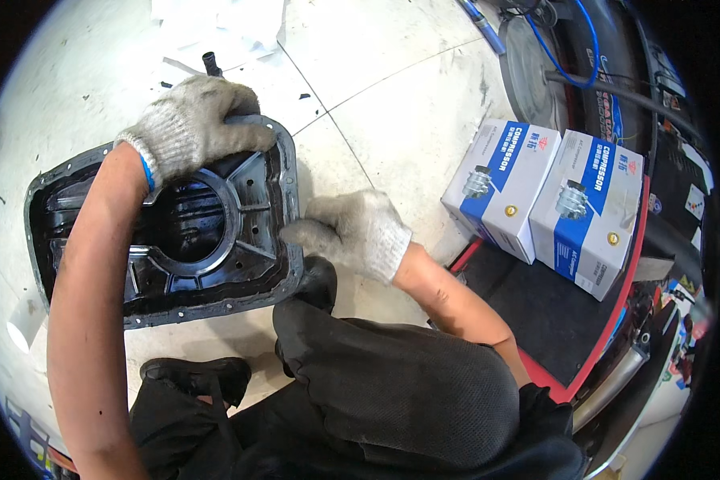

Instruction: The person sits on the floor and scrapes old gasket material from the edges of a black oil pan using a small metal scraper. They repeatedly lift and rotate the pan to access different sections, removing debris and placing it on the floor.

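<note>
A black oil pan [200,310] lies on the floor before me with its hollow side up. Dark, shiny ribs and a large round opening show inside it. My left hand [196,124], in a dirty white knit glove, grips the far rim near the right corner. The left forearm crosses over the pan and hides part of its left side. At the right rim my gloved right hand [356,228] is closed, with thumb and fingertips pinched against the edge. Whether some small thing sits between those fingertips I cannot make out.
A small black tube [211,64] stands beyond my left hand, with dark scraps nearby. White sheets [216,24] lie at the back. To the right, two blue-and-white boxes [500,188] sit on a black, red-edged surface [520,308]. A blue hose [588,80] hangs at the far right.
</note>
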